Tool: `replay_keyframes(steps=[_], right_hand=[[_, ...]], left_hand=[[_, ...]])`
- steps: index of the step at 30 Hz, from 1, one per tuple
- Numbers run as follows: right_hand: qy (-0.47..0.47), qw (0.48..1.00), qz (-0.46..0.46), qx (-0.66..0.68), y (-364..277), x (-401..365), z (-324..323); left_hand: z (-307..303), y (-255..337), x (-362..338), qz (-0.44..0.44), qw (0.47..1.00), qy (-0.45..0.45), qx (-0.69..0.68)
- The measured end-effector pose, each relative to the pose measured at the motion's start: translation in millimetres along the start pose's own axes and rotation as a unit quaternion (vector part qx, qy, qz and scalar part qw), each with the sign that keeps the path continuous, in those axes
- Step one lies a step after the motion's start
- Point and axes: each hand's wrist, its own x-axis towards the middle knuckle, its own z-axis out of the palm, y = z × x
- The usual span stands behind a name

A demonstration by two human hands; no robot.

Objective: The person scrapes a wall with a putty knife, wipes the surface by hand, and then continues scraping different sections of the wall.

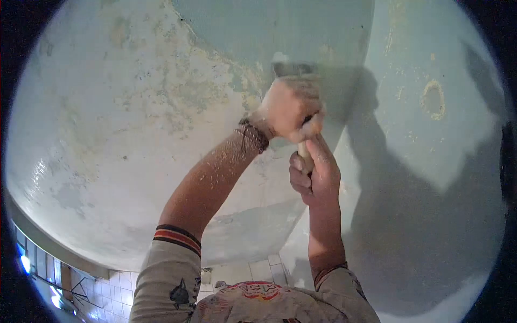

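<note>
My left hand (293, 107), slightly blurred, is closed round the upper part of a scraper and hides most of it. The scraper's dark, wide head (292, 69) lies against the wall just beyond my knuckles. Below, my right hand (321, 169) grips the pale handle (305, 156), fingers wrapped round it and thumb pointing up along it. Both hands are close together, one above the other. The wall (161, 134) is patchy: green paint at the top, whitish and yellowish bared areas at left. Pale specks cover my left forearm and a dark braided bracelet (253, 135).
A second wall (398, 124) meets this one in a corner at right, with an oval bare patch (433, 100) and my shadow on it. Light floor tiles (261, 271) lie far below. At lower left are a ledge (54, 245) and thin dark metal legs (81, 290).
</note>
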Motion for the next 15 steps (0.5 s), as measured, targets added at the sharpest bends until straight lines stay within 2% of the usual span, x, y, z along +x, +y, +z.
replay_keyframes(steps=[1, 4, 5, 7, 10, 11, 13, 14, 15], right_hand=[[-0.001, 1.000, -0.002, 0.002, -1, 0, 1], [0.033, 0.999, 0.011, -0.019, -7, 1, 4], [0.035, 0.999, 0.009, -0.019, -12, 5, 5], [0.019, 0.999, -0.023, 0.033, -22, 15, 8], [0.006, 0.999, -0.049, -0.004, -11, 10, -3], [0.029, 1.000, -0.008, 0.006, -9, -1, 1], [0.032, 0.999, 0.000, 0.001, -7, -3, 3], [0.036, 0.999, 0.008, -0.001, -7, -3, 3], [0.035, 0.999, 0.005, -0.001, -12, 3, 5]], left_hand=[[5, 0, -1, 0.047, 0.998, 0.026, 0.016], [8, -14, 3, 0.077, 0.996, 0.032, 0.016], [2, -13, 13, 0.079, 0.996, 0.033, 0.014], [-8, -12, 31, -0.026, 0.998, -0.047, 0.030], [2, -10, 20, -0.015, 0.999, -0.023, 0.018], [7, -10, 14, -0.015, 0.999, -0.022, 0.019], [13, -8, 9, 0.091, 0.994, 0.054, -0.020], [10, -11, 11, 0.094, 0.994, 0.055, -0.019], [7, -17, 16, 0.057, 0.998, 0.029, -0.004]])
